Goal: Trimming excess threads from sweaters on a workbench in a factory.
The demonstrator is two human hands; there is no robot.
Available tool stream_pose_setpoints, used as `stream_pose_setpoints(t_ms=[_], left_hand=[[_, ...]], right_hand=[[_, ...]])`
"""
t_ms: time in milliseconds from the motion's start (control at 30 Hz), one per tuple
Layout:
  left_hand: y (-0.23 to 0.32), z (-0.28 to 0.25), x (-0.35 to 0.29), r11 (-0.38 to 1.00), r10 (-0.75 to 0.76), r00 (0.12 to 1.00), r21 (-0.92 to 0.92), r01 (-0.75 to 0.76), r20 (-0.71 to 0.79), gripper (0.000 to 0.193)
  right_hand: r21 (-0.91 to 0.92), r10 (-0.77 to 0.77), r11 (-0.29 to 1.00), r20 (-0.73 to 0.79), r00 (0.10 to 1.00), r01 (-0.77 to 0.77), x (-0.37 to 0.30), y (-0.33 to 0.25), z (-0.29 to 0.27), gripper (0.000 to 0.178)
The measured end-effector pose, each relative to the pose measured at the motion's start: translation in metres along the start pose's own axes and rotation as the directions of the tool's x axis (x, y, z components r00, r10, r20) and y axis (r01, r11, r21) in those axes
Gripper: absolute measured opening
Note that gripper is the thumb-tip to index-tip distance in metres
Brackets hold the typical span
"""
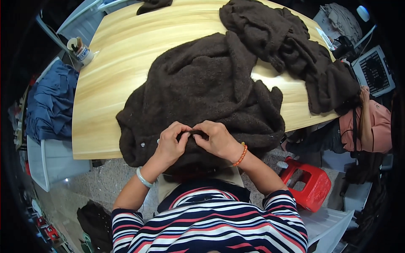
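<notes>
A dark brown fuzzy knit garment (pixel 198 84) lies bunched at the table's near edge and hangs over it toward my lap. My left hand (pixel 173 141) pinches a fold of the knit between thumb and fingers. Close beside it, my right hand (pixel 215 139) grips the same fold, the two sets of fingertips almost touching. Small shiny buttons (pixel 143 144) show on the brown fabric left of my left hand. Whatever lies inside the pinched fold is hidden by my fingers.
More brown knit garments (pixel 270 33) spread over the pale wooden table (pixel 101 109) toward the right. A white jar (pixel 82 52) stands at its left edge. Blue cloth (pixel 50 101) fills a bin at left. At right are a red stool (pixel 306 183) and a person in pink (pixel 371 126).
</notes>
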State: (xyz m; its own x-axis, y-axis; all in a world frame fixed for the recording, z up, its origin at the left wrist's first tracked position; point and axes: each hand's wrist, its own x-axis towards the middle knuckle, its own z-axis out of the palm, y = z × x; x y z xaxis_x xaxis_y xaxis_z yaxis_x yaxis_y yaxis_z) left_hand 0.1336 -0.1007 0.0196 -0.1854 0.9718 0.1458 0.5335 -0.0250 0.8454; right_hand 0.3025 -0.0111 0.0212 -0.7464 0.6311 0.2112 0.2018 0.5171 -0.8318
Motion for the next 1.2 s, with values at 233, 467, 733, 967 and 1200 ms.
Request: stream_pose_setpoints(t_ms=[233,467,733,967,1200], left_hand=[[-0.009,0.003,-0.001,0.999,-0.039,0.998,-0.034,0.041,0.057,0.008],[-0.009,0.004,-0.001,0.991,-0.123,0.987,-0.045,0.128,0.108,0.01],[-0.013,0.008,-0.002,0.994,-0.086,0.994,-0.066,0.09,0.065,0.008],[-0.011,0.008,-0.001,0.989,-0.109,0.989,-0.09,0.117,0.097,0.006],[-0.013,0.005,-0.001,0.994,-0.084,0.989,-0.066,0.092,0.123,0.006]], right_hand=[[-0.018,-0.008,1.0,0.108,0.994,0.01,0.001,0.006,-0.003,0.022],[-0.019,0.037,0.999,0.178,0.983,-0.034,0.002,0.005,-0.005,0.019],[0.047,0.2,0.977,0.142,0.97,-0.208,0.001,0.005,-0.002,0.023],[0.187,0.393,0.881,0.225,0.892,-0.435,0.006,0.008,-0.007,0.021],[0.155,0.197,0.961,0.194,0.961,-0.229,0.004,0.018,-0.005,0.018]])
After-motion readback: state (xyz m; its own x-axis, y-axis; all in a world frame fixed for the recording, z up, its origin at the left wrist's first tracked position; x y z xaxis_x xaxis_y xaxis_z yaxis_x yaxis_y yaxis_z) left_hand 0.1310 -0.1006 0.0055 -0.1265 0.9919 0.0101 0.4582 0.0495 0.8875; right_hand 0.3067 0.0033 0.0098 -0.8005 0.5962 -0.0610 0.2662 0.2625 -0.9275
